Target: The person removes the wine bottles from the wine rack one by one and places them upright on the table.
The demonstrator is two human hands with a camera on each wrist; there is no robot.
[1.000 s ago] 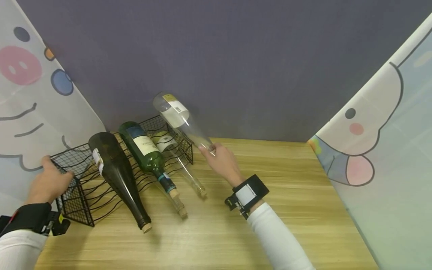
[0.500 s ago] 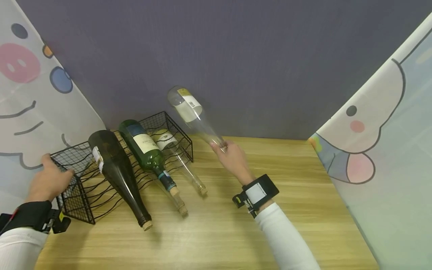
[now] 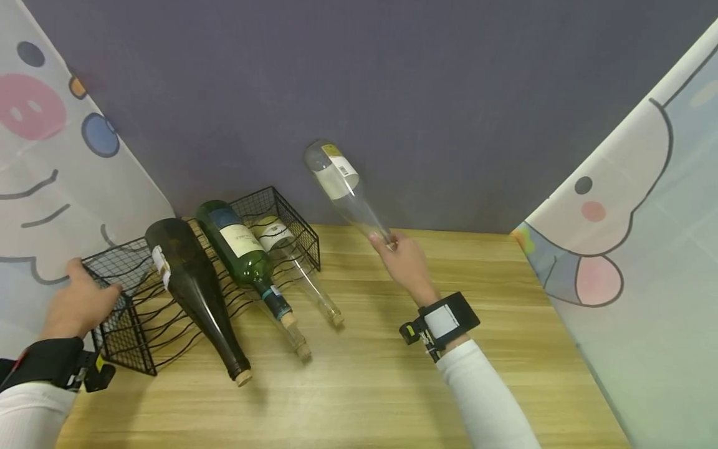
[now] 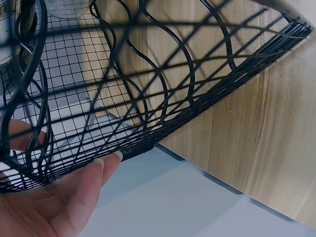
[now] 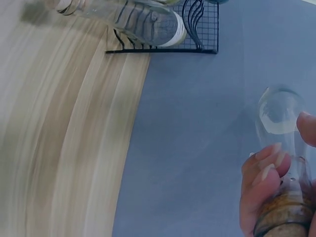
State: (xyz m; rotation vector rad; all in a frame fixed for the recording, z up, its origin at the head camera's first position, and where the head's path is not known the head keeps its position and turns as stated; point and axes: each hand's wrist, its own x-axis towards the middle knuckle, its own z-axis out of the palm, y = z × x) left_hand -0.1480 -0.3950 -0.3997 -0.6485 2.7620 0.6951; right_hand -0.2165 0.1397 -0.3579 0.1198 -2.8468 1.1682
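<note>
My left hand (image 3: 81, 304) pinches the end of the rack (image 3: 143, 332), my right hand (image 3: 409, 265) clamps fingers round the held bottle (image 3: 336, 181)'s neck, tilted, apart from the rack, to its right; best grip firmly, brace the rack, avoid knocking the green bottle (image 3: 238, 246).

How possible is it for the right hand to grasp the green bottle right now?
Probably not immediately: the right hand grips a clear bottle and would likely need freeing first. Otherwise, the way looks open: the green bottle lies on the wire rack with its corked neck jutting out uncovered.
</note>
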